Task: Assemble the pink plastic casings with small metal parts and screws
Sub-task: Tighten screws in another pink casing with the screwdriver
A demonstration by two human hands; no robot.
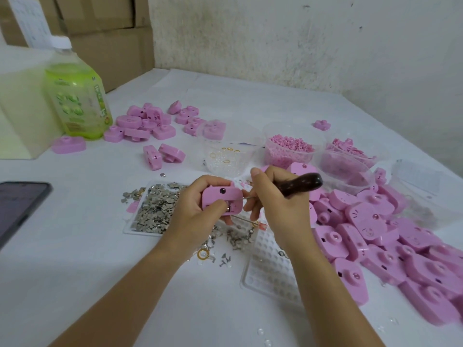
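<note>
Far left of the held casing, the green bottle point(75, 96) carries a label too blurred to read. Behind and left of the casing lies a small pile of pink casings point(147, 123), probably finished ones. Just left of it sits the tray of small metal parts point(140, 232). The left hand point(198, 209) curls its fingers round the pink casing point(221, 200), raised above the table. The right hand point(273, 204) grips a dark-handled screwdriver point(300, 184), its thin shaft aimed at the casing. Right of the casing, a far larger heap of casings point(375, 234) seems to be waiting, so most of the work looks undone.
</note>
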